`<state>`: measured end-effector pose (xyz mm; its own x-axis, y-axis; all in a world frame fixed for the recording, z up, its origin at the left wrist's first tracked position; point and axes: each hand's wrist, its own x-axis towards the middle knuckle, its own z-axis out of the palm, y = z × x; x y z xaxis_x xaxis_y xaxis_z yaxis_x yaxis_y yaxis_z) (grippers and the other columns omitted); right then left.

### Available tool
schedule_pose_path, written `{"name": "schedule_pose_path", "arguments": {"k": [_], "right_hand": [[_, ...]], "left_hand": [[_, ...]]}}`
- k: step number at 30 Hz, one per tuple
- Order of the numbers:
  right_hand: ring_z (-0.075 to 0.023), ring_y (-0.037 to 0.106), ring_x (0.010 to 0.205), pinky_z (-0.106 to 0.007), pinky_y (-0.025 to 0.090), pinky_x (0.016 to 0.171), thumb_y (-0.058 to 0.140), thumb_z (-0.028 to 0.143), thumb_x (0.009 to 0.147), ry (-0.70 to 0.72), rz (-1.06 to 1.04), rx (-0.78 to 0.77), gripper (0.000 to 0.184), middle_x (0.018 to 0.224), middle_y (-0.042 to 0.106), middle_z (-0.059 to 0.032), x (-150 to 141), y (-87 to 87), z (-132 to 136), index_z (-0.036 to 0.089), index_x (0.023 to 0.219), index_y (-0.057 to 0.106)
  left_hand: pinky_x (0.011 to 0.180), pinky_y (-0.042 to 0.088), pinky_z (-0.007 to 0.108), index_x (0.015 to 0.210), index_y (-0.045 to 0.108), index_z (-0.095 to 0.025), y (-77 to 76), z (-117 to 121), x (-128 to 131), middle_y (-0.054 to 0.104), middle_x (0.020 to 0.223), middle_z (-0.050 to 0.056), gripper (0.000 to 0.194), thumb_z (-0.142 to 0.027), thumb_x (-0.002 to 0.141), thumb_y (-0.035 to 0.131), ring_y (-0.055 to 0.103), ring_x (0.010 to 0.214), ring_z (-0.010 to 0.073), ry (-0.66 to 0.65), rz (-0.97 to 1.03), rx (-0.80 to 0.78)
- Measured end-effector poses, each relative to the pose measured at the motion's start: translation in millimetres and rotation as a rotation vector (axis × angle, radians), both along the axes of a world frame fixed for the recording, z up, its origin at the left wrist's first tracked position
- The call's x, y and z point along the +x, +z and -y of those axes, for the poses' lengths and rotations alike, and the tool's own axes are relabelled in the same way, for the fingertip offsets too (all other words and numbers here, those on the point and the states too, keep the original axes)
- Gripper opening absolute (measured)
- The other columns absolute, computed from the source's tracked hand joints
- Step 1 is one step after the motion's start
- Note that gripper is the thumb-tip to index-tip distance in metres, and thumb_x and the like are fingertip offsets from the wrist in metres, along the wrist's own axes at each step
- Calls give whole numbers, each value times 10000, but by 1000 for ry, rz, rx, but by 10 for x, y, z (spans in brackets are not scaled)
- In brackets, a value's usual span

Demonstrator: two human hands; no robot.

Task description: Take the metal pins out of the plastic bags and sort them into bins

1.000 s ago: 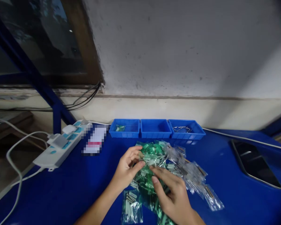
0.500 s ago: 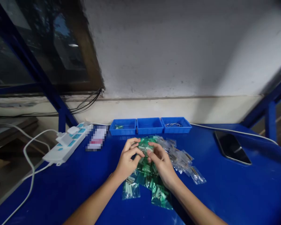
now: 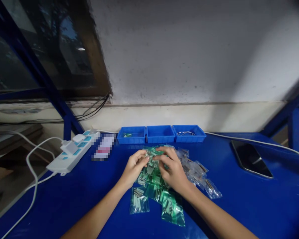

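My left hand (image 3: 136, 166) is closed, thumb and forefinger pinching the edge of a small green plastic bag with pale and metal pieces inside. My right hand (image 3: 170, 167) sits just across from it, fingers stretched and apart over the same bag, which they partly hide. Beneath both hands spreads a pile of green bags (image 3: 156, 181). At the pile's near side lie one clear bag (image 3: 139, 200) of white and metal pins and one green-striped bag (image 3: 173, 209). Clear bags (image 3: 195, 171) with brownish rods lie right of my right hand.
Three blue bins stand along the wall: the left bin (image 3: 131, 138) has a small green bag, the right bin (image 3: 189, 137) thin metal rods. A white power strip (image 3: 72, 156) with cables lies left, beside a blurred-out item (image 3: 104, 147). A black phone (image 3: 251, 159) lies right.
My view has shifted, bringing more of the table into sight. Both hands came together around the bag; since then my right fingers have loosened and straightened while my left still pinches.
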<state>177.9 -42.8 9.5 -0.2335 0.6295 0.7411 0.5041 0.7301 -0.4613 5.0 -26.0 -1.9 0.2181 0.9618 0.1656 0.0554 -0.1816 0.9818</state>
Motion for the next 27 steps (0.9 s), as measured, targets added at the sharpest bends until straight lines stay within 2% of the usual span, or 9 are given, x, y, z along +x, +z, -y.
{"name": "schedule_pose_path", "arguments": {"k": [2,4,7,10,14,18,22,25,27], "right_hand": [[-261,451,1132,-435,443,863,435,45,789,-49,66,-14,335,1193,488,-109,22,-9,22,238,977,634],[-280,439,1142,-450,448,854,459,100,818,-115,71,-45,274,1198,461,-121,58,-14,34,232,986,631],[-276,479,1066,-448,455,818,481,178,845,-184,27,-76,186,1109,487,-117,123,-32,42,228,938,634],[-259,506,1003,-433,448,809,477,218,860,-181,-16,-106,165,1037,521,-111,157,-27,56,220,914,633],[-218,563,880,-391,445,797,489,331,871,-62,-154,-304,198,886,616,-74,106,203,-43,208,941,627],[-155,591,700,-298,467,661,390,466,888,188,-564,-597,394,733,628,-50,18,707,-394,153,964,618],[-105,534,588,-246,417,576,529,346,804,220,-761,-568,224,639,571,-2,5,1091,-689,146,836,624],[-101,526,588,-245,405,569,580,259,745,165,-771,-534,150,651,574,9,19,1158,-745,157,849,616],[-114,558,640,-259,425,600,597,241,727,126,-771,-476,157,710,602,1,17,1142,-727,173,868,590]], "left_hand": [[618,403,231,943,589,-158,26,-50,-30,576,700,-4,246,-364,809,608,522,631,125,65,-30,67],[656,411,232,928,591,-166,106,-154,-89,585,736,-4,221,-334,791,632,541,670,126,217,-60,193],[629,411,220,914,580,-165,313,-390,-201,565,717,-13,237,-323,755,657,537,657,122,440,19,348],[577,407,197,902,568,-166,541,-597,-260,564,718,-17,252,-298,720,681,533,617,102,532,167,405],[567,415,186,910,579,-178,736,-689,-157,574,731,-16,225,-252,725,685,558,647,99,468,215,510],[668,463,218,866,622,-177,887,-704,91,608,850,15,121,-203,752,652,591,817,135,292,97,678],[779,483,272,820,665,-188,1054,-717,232,569,1004,48,97,-143,764,599,556,988,177,179,-98,849],[783,485,273,848,683,-204,1114,-700,188,530,1079,55,121,-170,789,583,532,1033,187,188,-151,821],[745,480,251,896,681,-205,1123,-685,130,544,1066,53,130,-222,807,589,545,981,175,215,-112,708]]}}
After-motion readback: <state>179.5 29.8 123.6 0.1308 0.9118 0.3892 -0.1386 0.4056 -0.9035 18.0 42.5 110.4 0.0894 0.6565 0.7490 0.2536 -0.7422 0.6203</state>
